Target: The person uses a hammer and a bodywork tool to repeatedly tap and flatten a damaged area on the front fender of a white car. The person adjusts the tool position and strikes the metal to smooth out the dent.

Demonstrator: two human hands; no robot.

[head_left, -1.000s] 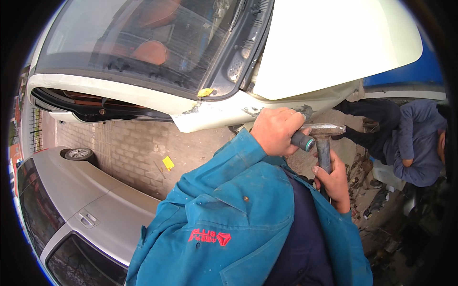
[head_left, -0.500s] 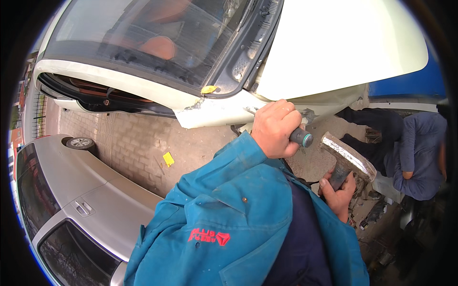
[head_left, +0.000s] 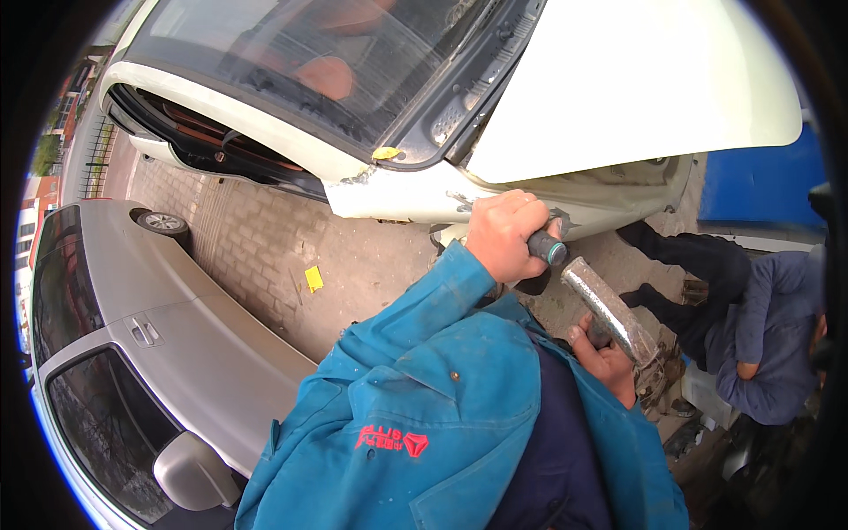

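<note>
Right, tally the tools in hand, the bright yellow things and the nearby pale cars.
Tools in hand: 2 (dark-handled tool, left hand; hammer, right hand)
Bright yellow things: 2 (leaf on the white car; sheet on the ground)
Nearby pale cars: 2 (white car, silver car)
Total: 6

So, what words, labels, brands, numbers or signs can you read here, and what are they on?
Jacket: red lettering beside a red emblem on the chest; I'd rather not copy the wording.
Yellow sheet on the ground: any print is too small to read.
Hammer and tool: no text I can make out.
</note>
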